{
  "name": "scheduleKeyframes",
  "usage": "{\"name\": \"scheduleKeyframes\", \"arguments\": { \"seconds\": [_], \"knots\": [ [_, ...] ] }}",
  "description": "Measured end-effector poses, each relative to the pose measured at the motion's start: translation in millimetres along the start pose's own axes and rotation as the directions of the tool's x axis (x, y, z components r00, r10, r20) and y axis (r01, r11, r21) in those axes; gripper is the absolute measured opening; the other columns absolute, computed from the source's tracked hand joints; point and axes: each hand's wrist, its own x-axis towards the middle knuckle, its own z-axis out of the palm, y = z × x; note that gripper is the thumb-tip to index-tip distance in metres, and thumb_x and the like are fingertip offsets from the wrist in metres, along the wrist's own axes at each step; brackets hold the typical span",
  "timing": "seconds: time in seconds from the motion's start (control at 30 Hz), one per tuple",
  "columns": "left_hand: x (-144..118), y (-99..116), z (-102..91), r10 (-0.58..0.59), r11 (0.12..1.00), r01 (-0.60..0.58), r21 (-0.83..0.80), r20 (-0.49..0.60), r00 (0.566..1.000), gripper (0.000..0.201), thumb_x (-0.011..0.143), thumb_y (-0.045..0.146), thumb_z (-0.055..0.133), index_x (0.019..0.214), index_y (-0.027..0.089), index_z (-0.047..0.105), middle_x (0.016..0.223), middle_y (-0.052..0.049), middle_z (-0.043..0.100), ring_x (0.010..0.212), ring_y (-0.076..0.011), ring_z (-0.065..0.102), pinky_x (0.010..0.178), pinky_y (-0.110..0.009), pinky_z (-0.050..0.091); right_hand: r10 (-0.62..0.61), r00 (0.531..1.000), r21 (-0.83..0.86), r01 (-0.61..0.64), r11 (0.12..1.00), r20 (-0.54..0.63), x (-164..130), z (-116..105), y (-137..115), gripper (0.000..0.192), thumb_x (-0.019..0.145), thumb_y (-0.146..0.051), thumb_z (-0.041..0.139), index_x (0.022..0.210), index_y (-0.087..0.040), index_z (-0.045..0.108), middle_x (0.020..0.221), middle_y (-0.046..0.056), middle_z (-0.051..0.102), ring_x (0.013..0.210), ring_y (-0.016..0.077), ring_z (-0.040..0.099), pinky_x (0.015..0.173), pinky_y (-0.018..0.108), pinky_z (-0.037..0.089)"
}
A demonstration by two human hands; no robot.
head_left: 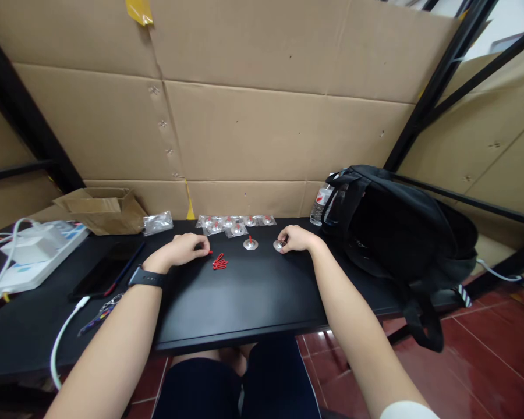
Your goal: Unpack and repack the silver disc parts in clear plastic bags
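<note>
My left hand (184,249) rests on the black table (253,297) with fingers curled, pinching a small red piece at its fingertips. Just right of it lies a little heap of red clips (220,262). My right hand (293,238) is closed over a small silver disc (279,246) on the table. Between my hands sits another silver disc with a red tip (250,244). Behind them lies a row of several clear packets (236,223), each holding a similar disc. A black watch is on my left wrist.
A black backpack (402,233) and a water bottle (321,205) stand at the right. An open cardboard box (102,209), a power strip with chargers (35,250), a dark phone (107,269) and a white cable (63,334) are at the left. Cardboard walls rise behind.
</note>
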Motion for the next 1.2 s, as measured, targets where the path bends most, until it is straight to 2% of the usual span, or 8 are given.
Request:
{"name": "scheduleKeyframes", "arguments": {
  "seconds": [0.1, 0.23, 0.4, 0.5, 0.63, 0.8, 1.03, 1.2],
  "knots": [
    [2.0, 12.1, -0.1, 0.022, 0.999, -0.028, -0.031, -0.173, 0.985, 0.018, 0.088, 0.043, 0.060, 0.087, 0.028, 0.069, 0.095, 0.002, 0.077, 0.091, -0.0218, 0.070, 0.084, -0.031, 0.044, -0.040, 0.998, 0.043, 0.042, 0.998, -0.049, -1.0, -0.8, -3.7, 0.037, 0.059, -0.027, 0.086, 0.094, -0.018, 0.078, 0.090, 0.004, 0.077, 0.079, 0.0187, 0.069, 0.071, 0.024, 0.050],
    [9.3, 31.2, 9.8, 0.008, 0.997, -0.033, -0.071, -0.329, 0.944, 0.018, 0.086, 0.041, 0.065, 0.098, 0.029, 0.073, 0.101, 0.002, 0.078, 0.100, -0.0224, 0.069, 0.091, -0.033, 0.042, -0.160, 0.972, 0.195, 0.193, 0.962, -0.173, 0.6, 3.6, -17.0, 0.041, 0.062, -0.024, 0.084, 0.102, -0.016, 0.076, 0.092, 0.004, 0.074, 0.076, 0.0159, 0.066, 0.069, 0.024, 0.050],
    [18.8, 54.8, 25.6, -0.059, 0.998, 0.040, -0.056, -0.405, 0.912, 0.019, 0.093, 0.039, 0.061, 0.098, 0.031, 0.077, 0.110, -0.001, 0.078, 0.111, -0.0265, 0.065, 0.097, -0.041, 0.035, -0.282, 0.897, 0.344, 0.398, 0.850, -0.341, 7.0, 23.6, -48.8, 0.049, 0.065, -0.024, 0.083, 0.112, -0.017, 0.072, 0.100, 0.006, 0.072, 0.083, 0.0168, 0.066, 0.071, 0.026, 0.052],
    [19.6, 69.1, 29.1, -0.080, 0.996, 0.053, -0.074, -0.421, 0.904, 0.022, 0.095, 0.042, 0.059, 0.099, 0.030, 0.076, 0.112, -0.002, 0.077, 0.110, -0.0276, 0.063, 0.096, -0.043, 0.033, -0.291, 0.863, 0.426, 0.466, 0.775, -0.413, 11.9, 40.0, -67.1, 0.050, 0.067, -0.031, 0.084, 0.114, -0.019, 0.071, 0.110, 0.008, 0.070, 0.088, 0.0182, 0.067, 0.069, 0.027, 0.053],
    [18.2, 82.7, 31.4, -0.085, 0.994, 0.038, -0.101, -0.509, 0.857, 0.021, 0.095, 0.041, 0.061, 0.096, 0.029, 0.078, 0.115, -0.004, 0.072, 0.113, -0.0279, 0.059, 0.095, -0.043, 0.034, -0.256, 0.852, 0.528, 0.492, 0.693, -0.457, 17.0, 56.9, -82.4, 0.053, 0.068, -0.037, 0.084, 0.116, -0.020, 0.069, 0.112, 0.009, 0.070, 0.088, 0.0187, 0.067, 0.064, 0.027, 0.053],
    [18.9, 87.1, 35.5, -0.057, 0.995, -0.004, -0.096, -0.627, 0.777, 0.013, 0.092, 0.035, 0.067, 0.090, 0.030, 0.079, 0.123, -0.005, 0.064, 0.121, -0.0286, 0.053, 0.096, -0.045, 0.035, -0.233, 0.846, 0.562, 0.501, 0.658, -0.480, 16.8, 63.2, -90.1, 0.055, 0.068, -0.041, 0.085, 0.117, -0.021, 0.069, 0.114, 0.009, 0.070, 0.086, 0.0178, 0.065, 0.065, 0.027, 0.053],
    [17.0, 87.9, 37.9, 0.016, 0.999, -0.044, -0.026, -0.660, 0.751, 0.014, 0.092, 0.035, 0.067, 0.090, 0.030, 0.079, 0.124, -0.006, 0.061, 0.122, -0.0298, 0.048, 0.097, -0.047, 0.036, -0.236, 0.866, 0.618, 0.483, 0.620, -0.440, 14.0, 62.3, -93.2, 0.055, 0.070, -0.039, 0.085, 0.120, -0.023, 0.069, 0.116, 0.008, 0.070, 0.087, 0.0173, 0.064, 0.065, 0.026, 0.053],
    [15.4, 91.2, 37.6, 0.061, 0.998, -0.042, 0.045, -0.671, 0.739, 0.014, 0.093, 0.035, 0.066, 0.091, 0.030, 0.079, 0.125, -0.006, 0.061, 0.122, -0.0308, 0.046, 0.097, -0.048, 0.034, -0.232, 0.885, 0.704, 0.463, 0.539, -0.405, 14.2, 65.0, -93.5, 0.058, 0.069, -0.038, 0.086, 0.122, -0.022, 0.068, 0.109, 0.007, 0.071, 0.086, 0.0170, 0.066, 0.073, 0.030, 0.056]
  ]
}}
